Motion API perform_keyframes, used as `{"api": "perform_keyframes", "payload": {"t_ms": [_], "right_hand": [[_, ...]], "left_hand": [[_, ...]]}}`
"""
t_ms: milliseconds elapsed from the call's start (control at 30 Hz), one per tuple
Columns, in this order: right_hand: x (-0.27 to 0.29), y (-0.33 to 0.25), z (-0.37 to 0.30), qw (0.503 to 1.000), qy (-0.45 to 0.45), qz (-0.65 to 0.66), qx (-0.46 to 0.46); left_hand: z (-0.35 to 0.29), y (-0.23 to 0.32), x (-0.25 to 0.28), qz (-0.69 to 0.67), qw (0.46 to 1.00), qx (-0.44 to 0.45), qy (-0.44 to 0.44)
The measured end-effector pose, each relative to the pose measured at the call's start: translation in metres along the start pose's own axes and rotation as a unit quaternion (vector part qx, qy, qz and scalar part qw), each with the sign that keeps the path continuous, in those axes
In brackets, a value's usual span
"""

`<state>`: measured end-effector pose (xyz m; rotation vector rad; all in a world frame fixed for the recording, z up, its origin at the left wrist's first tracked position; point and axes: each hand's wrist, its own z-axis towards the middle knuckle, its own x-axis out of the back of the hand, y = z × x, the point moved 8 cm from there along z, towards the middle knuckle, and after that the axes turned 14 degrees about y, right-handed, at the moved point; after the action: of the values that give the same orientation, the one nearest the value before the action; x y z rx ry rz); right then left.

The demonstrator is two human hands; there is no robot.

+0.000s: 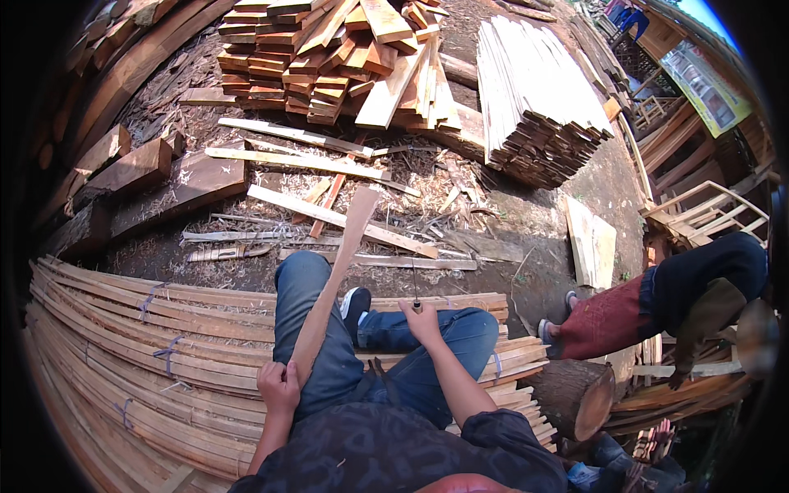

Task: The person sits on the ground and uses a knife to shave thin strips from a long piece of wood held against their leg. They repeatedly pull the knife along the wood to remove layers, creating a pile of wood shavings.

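The left hand (279,388) clamps its fingers on a board (319,316) over the left thigh (294,287), the right hand (423,324) on a slim tool (417,307), seemingly a steadying step, next likely calling for tool against board.

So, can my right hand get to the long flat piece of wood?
Probably yes: nothing seems to stand between your right hand and the flat piece of wood, but that hand already holds a thin tool.
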<state>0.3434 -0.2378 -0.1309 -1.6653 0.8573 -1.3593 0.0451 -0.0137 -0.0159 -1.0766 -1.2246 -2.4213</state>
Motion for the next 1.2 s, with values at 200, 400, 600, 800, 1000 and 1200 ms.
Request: {"api": "perform_keyframes", "payload": {"t_ms": [200,400,600,800,1000,1200], "right_hand": [[0.026,0.023,0.025,0.978,-0.014,0.139,-0.155],[0.024,0.058,-0.017,0.974,-0.023,0.137,-0.176],[0.021,0.068,-0.010,0.971,-0.042,0.149,-0.181],[0.014,0.064,-0.009,0.964,-0.029,0.172,-0.200],[0.021,0.012,-0.009,0.963,-0.001,0.246,-0.107],[0.061,-0.107,0.000,0.985,0.049,0.091,0.135]], "left_hand": [[0.002,0.017,0.016,-0.004,0.998,-0.056,0.009],[0.023,0.020,0.034,-0.090,0.986,0.056,-0.125],[0.057,0.048,0.048,-0.141,0.961,0.142,-0.190],[0.055,-0.002,0.046,-0.101,0.956,0.165,-0.222],[0.045,-0.037,0.041,-0.058,0.961,0.204,-0.177],[0.040,-0.049,0.030,0.023,0.972,0.173,-0.160]]}}
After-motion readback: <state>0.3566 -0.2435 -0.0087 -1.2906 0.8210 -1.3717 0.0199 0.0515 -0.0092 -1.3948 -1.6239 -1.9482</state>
